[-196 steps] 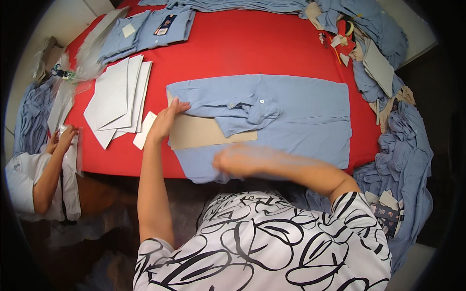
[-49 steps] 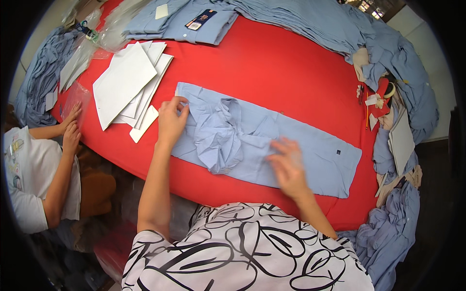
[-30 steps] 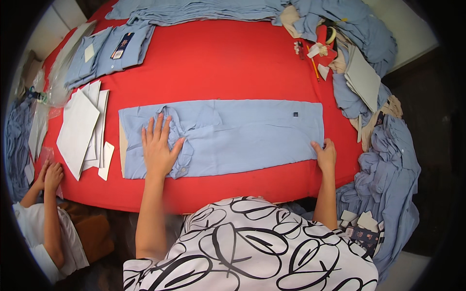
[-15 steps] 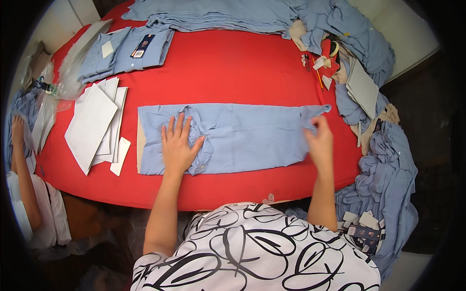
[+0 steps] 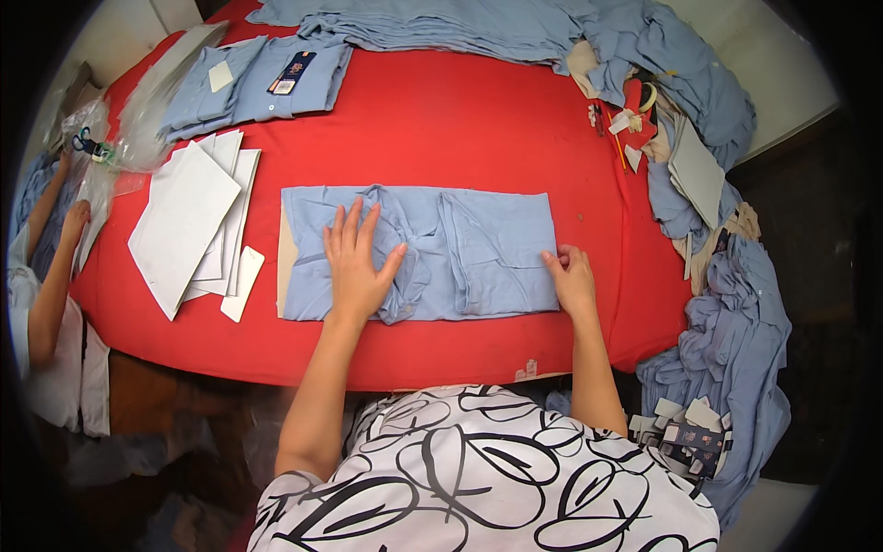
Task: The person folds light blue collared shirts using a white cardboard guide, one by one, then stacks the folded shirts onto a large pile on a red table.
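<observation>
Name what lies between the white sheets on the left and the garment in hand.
In the head view: a slim white card on red cloth, then beige board jutting from the garment.

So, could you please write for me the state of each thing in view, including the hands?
Shirt, partly folded, right end doubled back
Board, strip showing at shirt's left edge
Left hand, open, fingers spread on shirt
Right hand, at shirt's right edge, fingers curled
Far-left shirts, folded
White sheets, fanned, overlapping
Right-hand clothes, crumpled
</observation>
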Available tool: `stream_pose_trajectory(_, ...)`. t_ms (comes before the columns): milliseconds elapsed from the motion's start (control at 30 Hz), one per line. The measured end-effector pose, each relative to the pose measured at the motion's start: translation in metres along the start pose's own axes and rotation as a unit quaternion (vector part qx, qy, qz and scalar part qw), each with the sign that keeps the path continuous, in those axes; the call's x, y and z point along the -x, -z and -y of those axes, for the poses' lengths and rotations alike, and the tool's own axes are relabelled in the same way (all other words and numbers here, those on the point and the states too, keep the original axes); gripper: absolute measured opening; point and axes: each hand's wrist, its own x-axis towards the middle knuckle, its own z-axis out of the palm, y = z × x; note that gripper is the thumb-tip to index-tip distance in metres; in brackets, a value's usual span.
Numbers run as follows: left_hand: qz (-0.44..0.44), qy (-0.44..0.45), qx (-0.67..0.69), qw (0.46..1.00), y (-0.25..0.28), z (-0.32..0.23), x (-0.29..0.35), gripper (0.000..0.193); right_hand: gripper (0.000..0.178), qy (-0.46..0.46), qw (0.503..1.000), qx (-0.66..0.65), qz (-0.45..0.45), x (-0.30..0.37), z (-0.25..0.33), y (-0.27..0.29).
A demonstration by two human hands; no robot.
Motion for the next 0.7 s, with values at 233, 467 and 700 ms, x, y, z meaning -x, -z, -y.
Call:
stream_pose_trajectory(233, 0.218, 0.079, 0.421, 0.877, 0.003, -0.093, -0.003, 0.049, 0.026, -0.041, 0.92, -0.334, 0.199, -0.012, 0.024, 0.018)
stream_pose_trajectory(467, 0.135, 0.244, 0.535, 0.797, 0.066, -0.056, -0.044, 0.046, 0.037, 0.286, 0.81, -0.371, 0.353, 0.047, 0.154, 0.056)
stream_pose_trajectory(700, 0.118, 0.23, -0.08, 0.963, 0.082, 0.12, 0.006, 0.025, 0.037, 0.104, 0.869, -0.322, 0.362, 0.04, 0.13, -0.005)
